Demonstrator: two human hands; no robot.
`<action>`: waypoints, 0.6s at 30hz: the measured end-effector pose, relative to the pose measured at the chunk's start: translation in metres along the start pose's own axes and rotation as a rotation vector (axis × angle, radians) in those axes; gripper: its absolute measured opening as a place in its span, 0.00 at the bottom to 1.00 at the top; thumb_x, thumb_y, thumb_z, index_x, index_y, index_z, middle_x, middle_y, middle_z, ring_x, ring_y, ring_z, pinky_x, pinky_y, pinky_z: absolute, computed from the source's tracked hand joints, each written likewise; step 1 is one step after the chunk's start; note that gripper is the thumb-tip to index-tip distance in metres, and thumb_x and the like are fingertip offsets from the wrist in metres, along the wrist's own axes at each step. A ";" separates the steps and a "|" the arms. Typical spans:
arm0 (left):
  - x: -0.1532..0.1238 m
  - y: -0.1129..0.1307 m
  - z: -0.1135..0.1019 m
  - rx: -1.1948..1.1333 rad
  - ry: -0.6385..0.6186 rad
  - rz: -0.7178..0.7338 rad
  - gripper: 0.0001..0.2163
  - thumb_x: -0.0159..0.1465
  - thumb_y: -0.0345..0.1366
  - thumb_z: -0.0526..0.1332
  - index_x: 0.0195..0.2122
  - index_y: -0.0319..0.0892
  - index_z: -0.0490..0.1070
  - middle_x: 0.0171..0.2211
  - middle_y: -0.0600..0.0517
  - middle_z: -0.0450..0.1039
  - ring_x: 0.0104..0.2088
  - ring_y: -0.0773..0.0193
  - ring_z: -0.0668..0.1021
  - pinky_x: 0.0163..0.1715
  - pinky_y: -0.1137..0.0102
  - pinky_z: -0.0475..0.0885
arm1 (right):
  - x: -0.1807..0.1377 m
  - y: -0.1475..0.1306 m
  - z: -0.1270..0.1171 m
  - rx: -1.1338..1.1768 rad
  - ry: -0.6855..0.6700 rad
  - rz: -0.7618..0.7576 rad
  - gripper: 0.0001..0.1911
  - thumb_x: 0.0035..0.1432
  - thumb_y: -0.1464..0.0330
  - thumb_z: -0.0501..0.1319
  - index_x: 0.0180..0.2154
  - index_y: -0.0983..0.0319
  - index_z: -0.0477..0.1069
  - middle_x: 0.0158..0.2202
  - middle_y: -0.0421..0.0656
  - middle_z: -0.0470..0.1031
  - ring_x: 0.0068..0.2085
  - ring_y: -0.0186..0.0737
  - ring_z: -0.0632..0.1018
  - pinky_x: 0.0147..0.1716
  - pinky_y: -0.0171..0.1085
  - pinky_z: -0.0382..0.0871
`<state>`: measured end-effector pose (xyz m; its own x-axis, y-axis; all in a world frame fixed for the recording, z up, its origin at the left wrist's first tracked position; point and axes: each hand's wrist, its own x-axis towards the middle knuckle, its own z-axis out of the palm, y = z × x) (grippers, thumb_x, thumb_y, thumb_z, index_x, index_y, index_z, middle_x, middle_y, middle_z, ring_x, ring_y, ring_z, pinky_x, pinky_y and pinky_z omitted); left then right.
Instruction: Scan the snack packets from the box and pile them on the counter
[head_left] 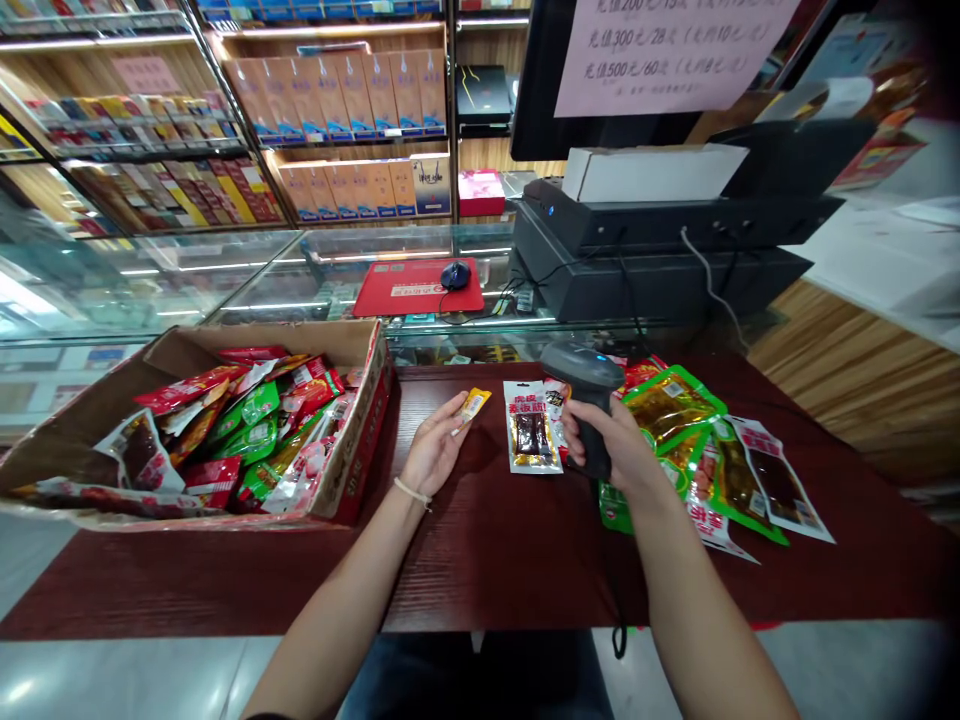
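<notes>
Between the thumb and fingers of my left hand (435, 450) is a small yellow snack packet (473, 406), tilted up above the dark red table (480, 560). My right hand (611, 440) is wrapped round the handle of a black barcode scanner (589, 370), whose head points left toward the packet. Below the scanner head lies a white-and-clear snack packet (533, 430) with dark food showing. Right of my right hand, several green and white snack packets (675, 405) lie in a loose pile, partly hidden by my hand and forearm.
On the left stands an open cardboard box (367, 420) of mixed snack packets. Behind the table is a glass counter with a red mouse pad (375, 290) and a mouse (455, 275). Black checkout equipment (667, 260) stands at the back right; a cable hangs below the scanner.
</notes>
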<state>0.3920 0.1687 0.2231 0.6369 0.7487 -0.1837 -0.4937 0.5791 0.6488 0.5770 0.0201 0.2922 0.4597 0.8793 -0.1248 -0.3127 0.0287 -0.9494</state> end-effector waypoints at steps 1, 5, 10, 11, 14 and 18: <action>0.000 0.001 0.000 0.021 0.010 0.024 0.21 0.53 0.21 0.65 0.49 0.38 0.73 0.52 0.46 0.76 0.55 0.59 0.75 0.62 0.65 0.63 | -0.001 -0.001 0.001 -0.002 0.005 0.004 0.15 0.54 0.61 0.67 0.26 0.60 0.64 0.21 0.35 0.64 0.17 0.29 0.65 0.12 0.30 0.60; 0.001 0.002 0.001 0.039 0.052 0.091 0.30 0.53 0.22 0.66 0.57 0.44 0.67 0.50 0.48 0.77 0.52 0.62 0.77 0.59 0.65 0.65 | -0.004 -0.003 0.006 -0.021 0.021 -0.003 0.14 0.53 0.61 0.68 0.30 0.59 0.65 0.21 0.34 0.65 0.17 0.29 0.65 0.12 0.29 0.60; 0.004 0.001 -0.003 0.062 0.059 0.137 0.25 0.55 0.27 0.67 0.55 0.44 0.68 0.53 0.48 0.75 0.52 0.63 0.77 0.55 0.69 0.69 | -0.004 -0.001 0.008 -0.132 0.016 -0.014 0.17 0.51 0.60 0.69 0.30 0.58 0.62 0.20 0.33 0.65 0.17 0.30 0.66 0.12 0.30 0.62; 0.004 0.001 -0.004 0.063 0.070 0.154 0.24 0.55 0.28 0.68 0.54 0.44 0.69 0.53 0.48 0.75 0.52 0.63 0.77 0.55 0.69 0.70 | -0.004 0.001 0.008 -0.178 0.019 -0.006 0.17 0.51 0.59 0.69 0.32 0.58 0.63 0.19 0.32 0.65 0.16 0.30 0.66 0.12 0.30 0.62; 0.006 0.001 -0.005 0.066 0.097 0.212 0.22 0.56 0.30 0.68 0.53 0.44 0.69 0.53 0.48 0.75 0.52 0.62 0.77 0.55 0.68 0.70 | -0.005 0.007 0.009 -0.376 -0.016 0.025 0.20 0.51 0.59 0.69 0.43 0.56 0.65 0.17 0.30 0.65 0.14 0.32 0.66 0.11 0.31 0.61; 0.008 0.002 -0.005 0.066 0.098 0.271 0.22 0.56 0.31 0.68 0.53 0.45 0.68 0.54 0.48 0.74 0.53 0.62 0.76 0.55 0.68 0.69 | -0.008 0.014 0.013 -0.534 -0.140 0.004 0.29 0.52 0.61 0.69 0.55 0.52 0.63 0.20 0.32 0.70 0.12 0.31 0.65 0.10 0.31 0.61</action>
<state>0.3927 0.1773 0.2193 0.4255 0.9025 -0.0659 -0.5964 0.3345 0.7296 0.5579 0.0199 0.2832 0.3326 0.9350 -0.1235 0.1678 -0.1875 -0.9678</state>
